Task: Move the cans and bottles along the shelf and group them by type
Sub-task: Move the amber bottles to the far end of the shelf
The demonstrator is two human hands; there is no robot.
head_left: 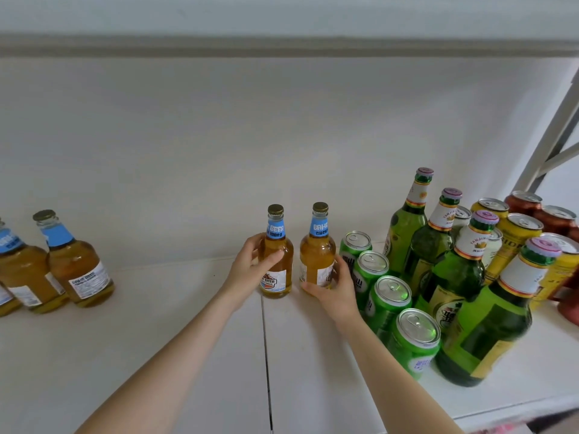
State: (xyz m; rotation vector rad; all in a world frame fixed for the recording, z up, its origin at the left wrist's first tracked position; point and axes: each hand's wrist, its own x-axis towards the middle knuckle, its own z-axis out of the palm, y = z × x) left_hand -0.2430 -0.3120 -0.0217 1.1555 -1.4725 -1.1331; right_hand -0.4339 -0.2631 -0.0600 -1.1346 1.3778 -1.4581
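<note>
Nearest, at four o'clock, a diagonal row of four green aluminium cans [388,296] runs back along the white shelf [188,355]. Their tabs are unpulled, so they look sealed. Four tall green glass bottles [456,277] are packed just beside them, each capped in pale purple. Towards the middle, the left hand [247,267] wraps its fingers [273,257] round the body of a short clear glass bottle with a blue neck label [277,261]. The right hand [336,289] clasps the twin bottle [316,258] low on its body, thumb in front. Both bottles stand upright on the shelf, close but apart, capped and filled with amber beer nearly to the neck. Gripping the wide body rather than the thin neck probably keeps the full glass steady for a slide or lift. At nine o'clock, well apart, stand more matching amber bottles [75,270], likely the group these two belong with. Farthest, at two o'clock, yellow cans [517,233] and red cans [554,217] sit clustered by colour.
</note>
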